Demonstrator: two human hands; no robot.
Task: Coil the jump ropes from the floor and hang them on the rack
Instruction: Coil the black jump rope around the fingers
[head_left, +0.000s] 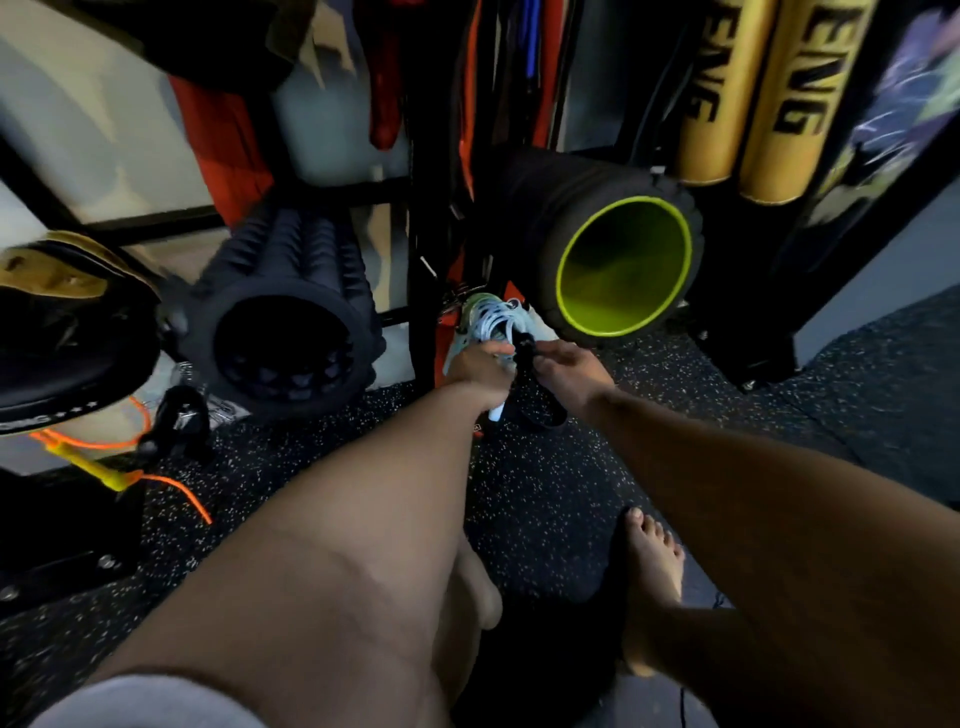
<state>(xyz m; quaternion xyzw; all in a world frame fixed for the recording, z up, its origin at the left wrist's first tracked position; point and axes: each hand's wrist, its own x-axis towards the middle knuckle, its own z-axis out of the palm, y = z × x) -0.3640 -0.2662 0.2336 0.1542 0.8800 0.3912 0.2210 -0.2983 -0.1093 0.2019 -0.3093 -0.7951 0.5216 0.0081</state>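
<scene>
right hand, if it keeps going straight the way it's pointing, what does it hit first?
Probably the coiled white rope just beyond the right hand, then the black rack post. Depth is unclear; the green-rimmed roller sits right of that line.

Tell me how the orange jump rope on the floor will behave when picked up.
The thin orange jump rope with a yellow handle lies in loose curves on the speckled rubber floor, so it is probably floppy and light. Lifted by one end, it would likely dangle and tangle.

Coiled pale-blue jump rope (491, 317) held against black rack (423, 291).
</scene>
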